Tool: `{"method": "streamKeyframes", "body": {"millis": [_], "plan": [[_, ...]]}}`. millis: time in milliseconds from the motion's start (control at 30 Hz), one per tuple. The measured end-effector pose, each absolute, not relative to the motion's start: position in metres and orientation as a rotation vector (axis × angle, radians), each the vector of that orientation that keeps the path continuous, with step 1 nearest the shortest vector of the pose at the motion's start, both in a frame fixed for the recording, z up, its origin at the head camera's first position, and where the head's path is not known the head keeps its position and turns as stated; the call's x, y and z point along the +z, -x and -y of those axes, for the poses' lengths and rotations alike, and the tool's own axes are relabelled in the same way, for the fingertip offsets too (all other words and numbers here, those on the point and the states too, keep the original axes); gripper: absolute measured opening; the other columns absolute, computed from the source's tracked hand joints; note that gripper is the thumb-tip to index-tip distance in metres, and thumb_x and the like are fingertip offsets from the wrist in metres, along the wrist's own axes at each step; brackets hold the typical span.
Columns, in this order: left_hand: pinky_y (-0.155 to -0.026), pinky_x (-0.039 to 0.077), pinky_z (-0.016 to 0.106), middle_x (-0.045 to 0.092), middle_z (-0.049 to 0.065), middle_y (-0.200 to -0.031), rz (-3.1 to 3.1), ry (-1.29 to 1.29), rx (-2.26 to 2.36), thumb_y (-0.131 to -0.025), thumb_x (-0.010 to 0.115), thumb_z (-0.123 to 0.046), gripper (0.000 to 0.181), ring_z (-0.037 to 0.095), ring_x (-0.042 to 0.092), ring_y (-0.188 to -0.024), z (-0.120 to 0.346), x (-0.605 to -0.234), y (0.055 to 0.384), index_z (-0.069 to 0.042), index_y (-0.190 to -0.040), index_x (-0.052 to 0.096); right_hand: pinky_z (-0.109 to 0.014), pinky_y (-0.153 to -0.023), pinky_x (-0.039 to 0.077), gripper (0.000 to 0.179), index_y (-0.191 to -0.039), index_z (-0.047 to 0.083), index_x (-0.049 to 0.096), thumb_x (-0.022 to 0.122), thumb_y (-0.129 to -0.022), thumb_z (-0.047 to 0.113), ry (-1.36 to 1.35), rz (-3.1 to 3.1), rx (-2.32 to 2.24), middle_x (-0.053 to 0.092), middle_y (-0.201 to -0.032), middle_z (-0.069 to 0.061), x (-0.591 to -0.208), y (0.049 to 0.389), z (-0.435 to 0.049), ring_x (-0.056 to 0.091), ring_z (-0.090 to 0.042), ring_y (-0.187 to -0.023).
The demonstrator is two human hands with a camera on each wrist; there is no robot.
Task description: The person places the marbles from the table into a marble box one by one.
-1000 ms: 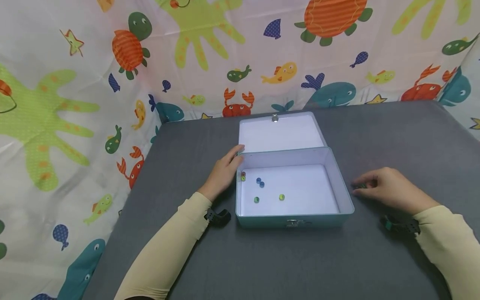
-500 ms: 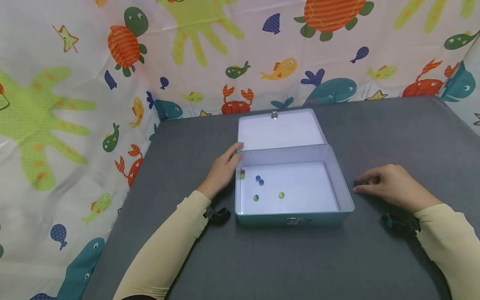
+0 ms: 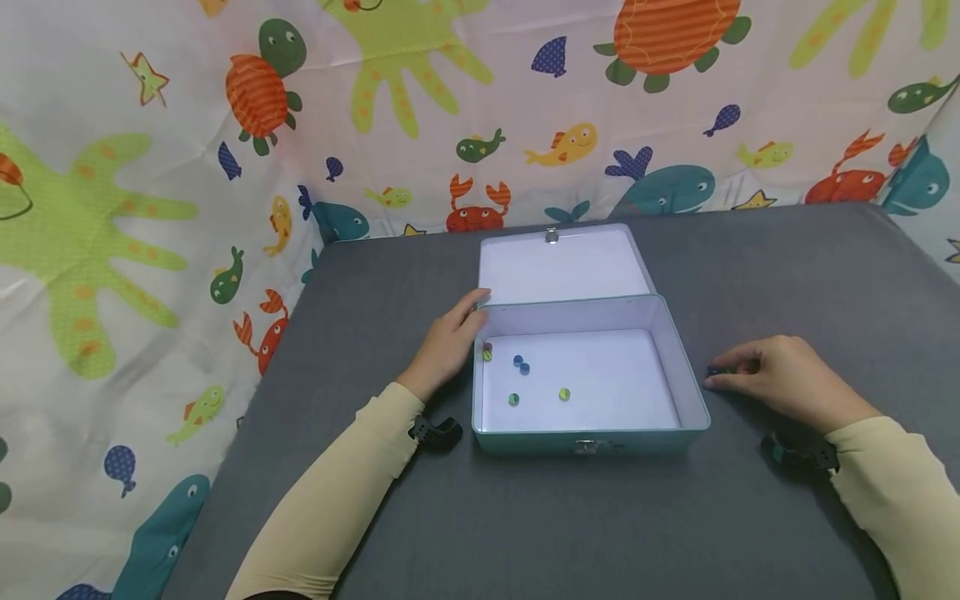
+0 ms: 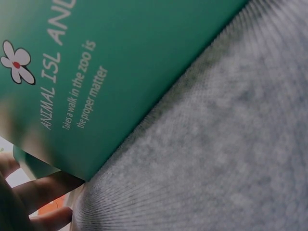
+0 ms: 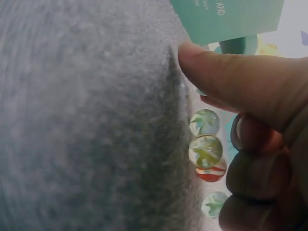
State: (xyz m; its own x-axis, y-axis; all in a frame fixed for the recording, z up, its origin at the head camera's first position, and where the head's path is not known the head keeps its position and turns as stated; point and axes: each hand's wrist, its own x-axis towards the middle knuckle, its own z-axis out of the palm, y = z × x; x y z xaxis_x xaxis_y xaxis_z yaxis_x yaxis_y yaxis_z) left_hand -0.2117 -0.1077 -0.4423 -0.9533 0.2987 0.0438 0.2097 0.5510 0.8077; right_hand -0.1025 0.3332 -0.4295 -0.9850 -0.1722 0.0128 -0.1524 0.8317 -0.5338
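Note:
A green tin box (image 3: 592, 443) stands on the table with its lid (image 3: 562, 268) folded back, white inside. At its back left corner my left hand (image 3: 444, 346) grips the box, thumb at the rim and other fingers around the corner in the left wrist view. Inside lie blue marbles (image 3: 524, 368), a green marble (image 3: 513, 399), a yellow-green marble (image 3: 564, 394) and more at the left wall. Right of the box, my right hand (image 3: 783, 375) is low over the table, thumb and forefinger around a dark marble (image 3: 717, 371). Several glass marbles (image 5: 206, 151) show beside its curled fingers.
A grey cloth covers the table (image 3: 600, 525). Behind and to the left hangs a white curtain (image 3: 420, 167) printed with sea animals. Each wrist carries a black strapped device, the left device (image 3: 435, 434) beside the box and the right device (image 3: 798, 452) over the table.
The right fingers have shifted slightly around the dark marble. The left hand and the box stay in place; the head view has moved a little.

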Motion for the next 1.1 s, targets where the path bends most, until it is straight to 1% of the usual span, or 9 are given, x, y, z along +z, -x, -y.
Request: {"method": "streamKeyframes", "body": {"millis": [167, 333, 467, 567, 800, 900, 1100], "plan": [[-0.119, 0.036, 0.057, 0.049, 0.003, -0.161, -2.680, -0.437, 1.369, -0.108, 0.040, -0.053, 0.054, 0.026, 0.047, -0.147, 0.109, -0.442, 0.210, -0.034, -0.159, 0.045, -0.026, -0.055, 0.041, 0.033, -0.108, 0.006, 0.083, 0.088, -0.087, 0.031, 0.222, -2.981, -0.896, 0.062, -0.069, 0.005, -0.424, 0.103, -0.332, 0.051, -0.005, -0.064], [-0.119, 0.037, 0.056, 0.049, 0.004, -0.161, -2.676, -0.437, 1.365, -0.108, 0.040, -0.053, 0.055, 0.026, 0.047, -0.147, 0.111, -0.441, 0.209, -0.033, -0.160, 0.045, -0.027, -0.051, 0.040, 0.034, -0.110, 0.005, 0.082, 0.088, -0.088, 0.029, 0.196, -3.002, -0.917, 0.064, -0.071, 0.001, -0.414, 0.104, -0.331, 0.051, -0.009, -0.064], [-0.119, 0.036, 0.057, 0.049, 0.004, -0.161, -2.675, -0.442, 1.370, -0.108, 0.040, -0.054, 0.056, 0.027, 0.047, -0.147, 0.111, -0.439, 0.209, -0.033, -0.160, 0.044, -0.028, -0.052, 0.043, 0.036, -0.114, 0.003, 0.080, 0.086, -0.090, 0.029, 0.194, -3.004, -0.927, 0.066, -0.073, -0.002, -0.402, 0.107, -0.327, 0.052, -0.012, -0.066], [-0.119, 0.037, 0.057, 0.049, 0.004, -0.161, -2.683, -0.449, 1.367, -0.108, 0.041, -0.054, 0.056, 0.027, 0.047, -0.147, 0.111, -0.439, 0.211, -0.033, -0.159, 0.045, -0.028, -0.052, 0.042, 0.035, -0.115, 0.002, 0.080, 0.085, -0.090, 0.027, 0.209, -3.015, -0.931, 0.066, -0.074, -0.003, -0.393, 0.110, -0.325, 0.052, -0.012, -0.065], [-0.117, 0.040, 0.056, 0.051, 0.005, -0.159, -2.698, -0.455, 1.342, -0.108, 0.041, -0.053, 0.056, 0.027, 0.051, -0.143, 0.110, -0.442, 0.212, -0.032, -0.159, 0.046, -0.028, -0.050, 0.040, 0.034, -0.116, 0.004, 0.080, 0.086, -0.090, 0.025, 0.197, -3.046, -0.905, 0.066, -0.073, -0.003, -0.373, 0.112, -0.319, 0.051, -0.014, -0.062], [-0.116, 0.040, 0.057, 0.052, 0.005, -0.159, -2.698, -0.456, 1.344, -0.107, 0.041, -0.053, 0.056, 0.027, 0.052, -0.142, 0.110, -0.443, 0.211, -0.033, -0.159, 0.046, -0.028, -0.050, 0.039, 0.036, -0.117, 0.002, 0.079, 0.085, -0.091, 0.026, 0.222, -3.050, -0.894, 0.064, -0.073, -0.003, -0.367, 0.115, -0.316, 0.050, -0.014, -0.063], [-0.115, 0.041, 0.056, 0.052, 0.005, -0.158, -2.703, -0.455, 1.343, -0.108, 0.040, -0.052, 0.055, 0.026, 0.055, -0.138, 0.109, -0.441, 0.210, -0.033, -0.159, 0.045, -0.029, -0.051, 0.037, 0.037, -0.117, 0.003, 0.080, 0.084, -0.092, 0.031, 0.258, -3.068, -0.884, 0.061, -0.071, -0.001, -0.354, 0.121, -0.307, 0.049, -0.015, -0.064]]}}
